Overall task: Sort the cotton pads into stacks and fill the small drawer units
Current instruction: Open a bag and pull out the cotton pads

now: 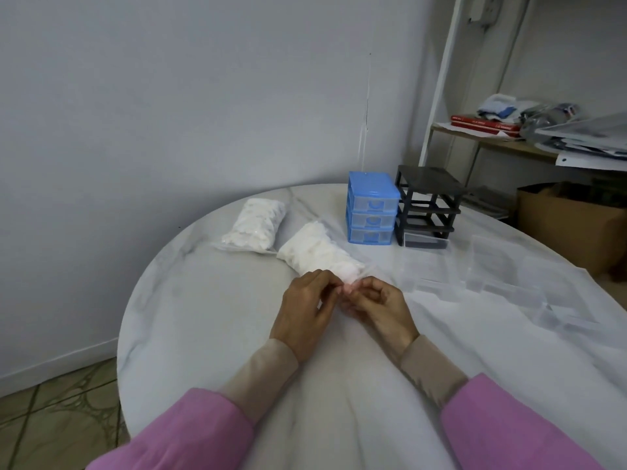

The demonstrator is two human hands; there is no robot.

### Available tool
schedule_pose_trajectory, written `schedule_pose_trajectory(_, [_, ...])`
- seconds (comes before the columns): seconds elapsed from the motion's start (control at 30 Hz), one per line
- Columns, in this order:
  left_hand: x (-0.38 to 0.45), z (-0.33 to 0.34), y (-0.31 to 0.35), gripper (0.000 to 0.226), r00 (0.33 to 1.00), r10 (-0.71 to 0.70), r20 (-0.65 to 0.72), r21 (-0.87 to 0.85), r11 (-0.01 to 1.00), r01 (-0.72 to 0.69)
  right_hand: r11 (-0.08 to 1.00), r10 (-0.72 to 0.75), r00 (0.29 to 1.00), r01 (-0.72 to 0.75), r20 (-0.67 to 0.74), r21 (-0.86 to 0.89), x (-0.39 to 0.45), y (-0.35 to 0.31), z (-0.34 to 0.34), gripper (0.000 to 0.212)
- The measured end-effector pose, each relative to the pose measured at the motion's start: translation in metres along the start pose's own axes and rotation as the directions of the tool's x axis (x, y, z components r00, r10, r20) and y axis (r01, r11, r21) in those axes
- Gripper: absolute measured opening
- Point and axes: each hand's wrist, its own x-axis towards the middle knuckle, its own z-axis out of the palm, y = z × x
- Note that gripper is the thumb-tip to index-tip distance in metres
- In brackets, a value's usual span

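Two clear plastic bags full of white cotton pads lie on the round marble table (190, 320). The far bag (254, 225) lies at the left. The near bag (315, 251) points its mouth toward me, and my left hand (307, 312) and my right hand (380, 307) both pinch that mouth end from either side. Behind them stands a blue three-drawer unit (371, 208) with its drawers in. Beside it is a black drawer frame (429, 203) with two empty slots and one drawer at the bottom.
Several clear plastic drawers (502, 276) lie loose on the table at the right. Past the table's right edge stand a cardboard box (570, 225) and a cluttered shelf (509, 130). A wall is close behind the table.
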Motion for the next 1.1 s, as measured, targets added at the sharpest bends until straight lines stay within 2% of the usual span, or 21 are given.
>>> schedule_pose_trajectory(0.13, [0.0, 0.001, 0.005, 0.022, 1.0, -0.02, -0.004, -0.029, 0.999, 0.019, 0.938, -0.085, 0.987, 0.126, 0.138, -0.324, -0.003, 0.003, 0.0, 0.022])
schedule_pose_trajectory(0.23, [0.001, -0.001, 0.008, 0.025, 0.999, 0.0, 0.044, 0.026, 1.0, -0.001, 0.861, -0.179, 0.97, 0.235, 0.163, -0.452, -0.007, 0.003, 0.001, 0.027])
schedule_pose_trajectory(0.3, [0.003, -0.002, 0.007, 0.023, 0.995, 0.071, 0.07, 0.152, 0.985, -0.081, 0.824, -0.232, 0.961, 0.276, 0.15, -0.495, -0.008, 0.004, 0.001, 0.031])
schedule_pose_trajectory(0.4, [0.006, -0.002, 0.005, 0.022, 0.962, 0.247, 0.118, 0.419, 0.866, -0.273, 0.783, -0.264, 0.952, 0.304, 0.153, -0.542, -0.009, 0.003, -0.001, 0.032])
schedule_pose_trajectory(0.5, [0.009, -0.004, 0.005, 0.023, 0.942, 0.313, 0.124, 0.489, 0.807, -0.332, 0.723, -0.287, 0.939, 0.341, 0.187, -0.601, -0.01, 0.002, -0.003, 0.029])
schedule_pose_trajectory(0.87, [0.007, -0.005, 0.012, 0.026, 0.951, 0.309, -0.006, 0.456, 0.848, -0.272, 0.627, -0.425, 0.886, 0.437, 0.186, -0.645, -0.007, 0.002, -0.005, 0.038])
schedule_pose_trajectory(1.1, [0.005, -0.004, 0.012, 0.025, 0.987, 0.163, 0.014, 0.303, 0.94, -0.159, 0.623, -0.428, 0.893, 0.404, 0.141, -0.67, -0.006, 0.0, -0.003, 0.033])
